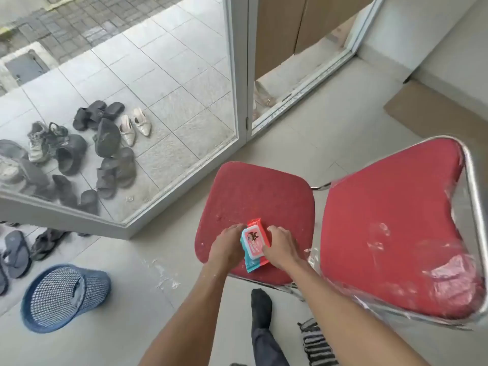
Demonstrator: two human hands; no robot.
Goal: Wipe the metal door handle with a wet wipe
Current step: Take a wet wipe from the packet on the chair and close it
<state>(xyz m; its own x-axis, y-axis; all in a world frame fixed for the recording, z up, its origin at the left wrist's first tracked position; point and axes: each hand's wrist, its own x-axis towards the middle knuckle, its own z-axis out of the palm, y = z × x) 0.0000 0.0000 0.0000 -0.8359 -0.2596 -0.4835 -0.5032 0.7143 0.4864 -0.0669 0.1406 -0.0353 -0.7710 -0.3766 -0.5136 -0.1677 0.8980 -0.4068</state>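
Both hands down on a wet wipe pack, red and teal with a pale lid on top, lying on a red chair seat close to its near edge, roughly midway between the seat's left and right edges. Left hand pressed against the pack's left side, fingers curled around that edge. Right hand laid over the pack's right side, fingers bent at the lid's edge; lid apparently closed, though hard to tell for certain. Neither hand spread wide; both narrowed onto the pack, steadying it on the seat.

Beside the seat on the right, a second red chair wrapped in clear plastic, with a chrome frame. On the floor to the left, a blue mesh basket tipped on its side. Beyond a glass door, a scatter of shoes and sandals on outdoor tiles. Below the seat's near edge, a foot in a dark sock.
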